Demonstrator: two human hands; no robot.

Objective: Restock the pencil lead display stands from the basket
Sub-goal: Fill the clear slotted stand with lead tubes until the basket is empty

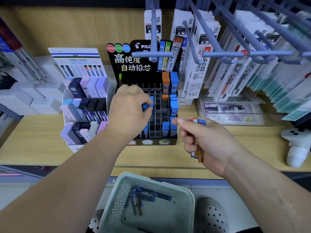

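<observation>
A black Pilot lead display stand (148, 64) with clear compartments stands on the wooden shelf, blue and orange lead cases filling its right columns. My left hand (129, 110) pinches a blue-capped lead case (148, 105) at a middle-row slot on the stand's left side. My right hand (207, 142) hovers just in front of the stand's lower right corner, gripping a small bundle of lead cases (199, 148), orange and blue. Below the shelf, a pale green perforated basket (186, 195) holds several more blue and orange lead cases (144, 197).
A white stand (84, 106) of pastel and black lead cases sits left of the black one. Hooks (218, 52) with hanging refill packs jut out at upper right. A white controller (297, 147) lies on the shelf's right end. Shoes (212, 216) flank the basket.
</observation>
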